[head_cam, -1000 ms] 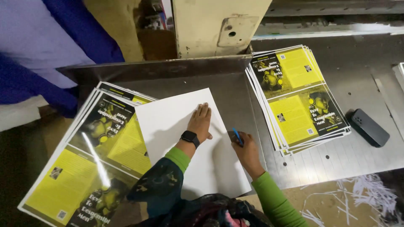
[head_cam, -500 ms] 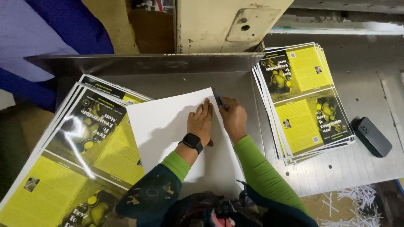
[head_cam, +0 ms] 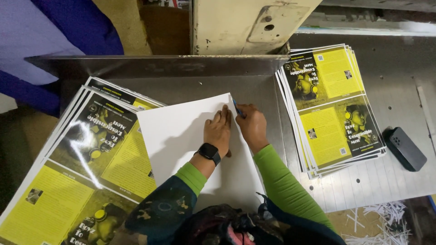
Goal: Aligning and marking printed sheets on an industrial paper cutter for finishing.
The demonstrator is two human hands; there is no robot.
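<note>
Left hand [head_cam: 219, 129] presses flat, open, on white sheet [head_cam: 181, 136]. Right hand [head_cam: 251, 125] is closed on what is probably a blue pen [head_cam: 237, 109]. Sheet looks light and bendy; better to hold it by an edge.

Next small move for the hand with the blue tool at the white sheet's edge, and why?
Probably draw the blue tool toward the body along the white sheet's right edge. The right hand holds it at the sheet's top right corner, and the left hand lies flat on the sheet beside that edge, pinning it.
</note>
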